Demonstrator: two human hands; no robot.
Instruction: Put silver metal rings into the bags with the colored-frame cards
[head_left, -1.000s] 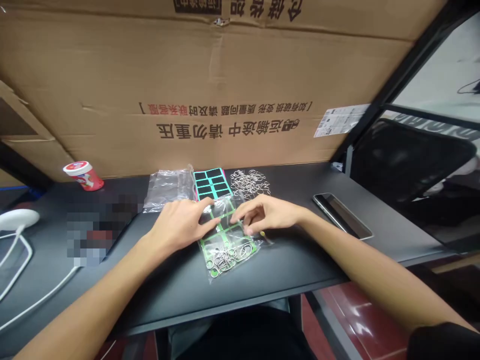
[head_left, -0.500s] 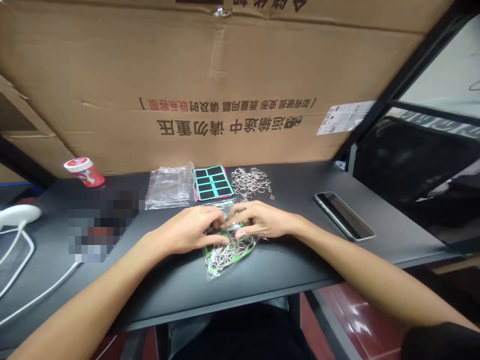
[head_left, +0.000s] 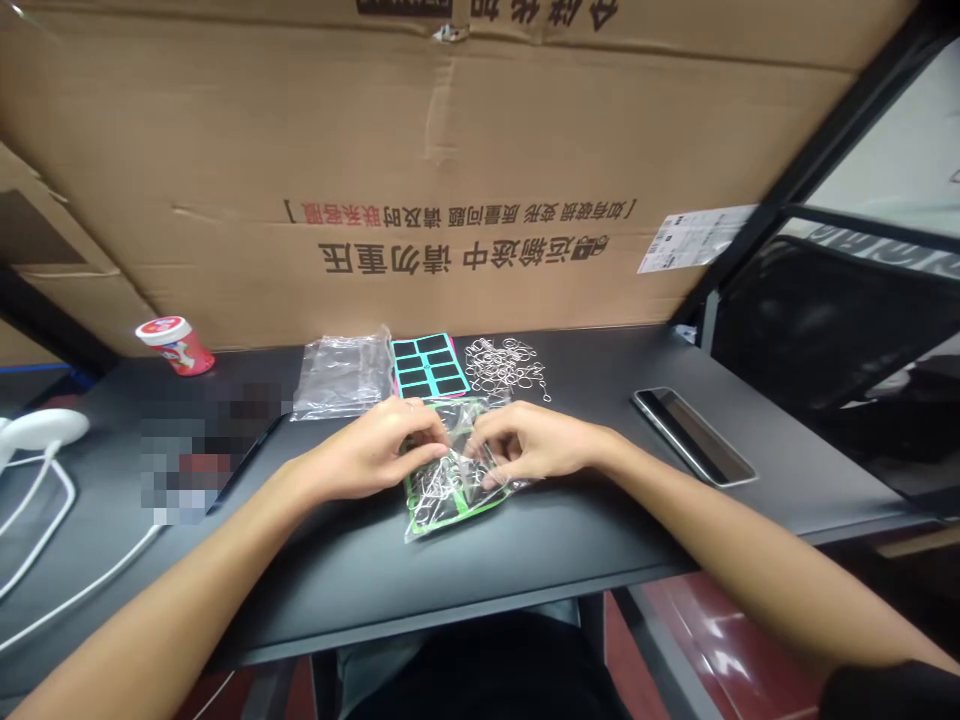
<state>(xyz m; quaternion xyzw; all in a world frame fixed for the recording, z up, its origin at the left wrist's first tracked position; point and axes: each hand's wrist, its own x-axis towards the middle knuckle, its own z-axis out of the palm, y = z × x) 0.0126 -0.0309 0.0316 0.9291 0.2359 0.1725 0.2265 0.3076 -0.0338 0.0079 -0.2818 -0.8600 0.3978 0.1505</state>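
A clear plastic bag (head_left: 442, 495) lies on the black desk (head_left: 525, 560) in front of me. Inside it are a green-edged sheet of black squares and several small metal rings. My left hand (head_left: 375, 455) pinches the bag's upper left part with curled fingers. My right hand (head_left: 529, 445) grips the bag's upper right part, fingers closed on the plastic. The two hands nearly touch above the bag.
Behind the hands lie empty clear bags (head_left: 341, 372), a teal-edged sheet of black squares (head_left: 427, 365) and a loose pile of metal rings (head_left: 506, 365). A phone (head_left: 694, 435) lies at the right, a red-and-white cup (head_left: 174, 345) and white cable (head_left: 45, 500) at the left. A cardboard wall (head_left: 450, 180) backs the desk.
The hands have come together from lying spread on the bag to pinching its top. The bag has bunched up and shifted slightly toward the far side.
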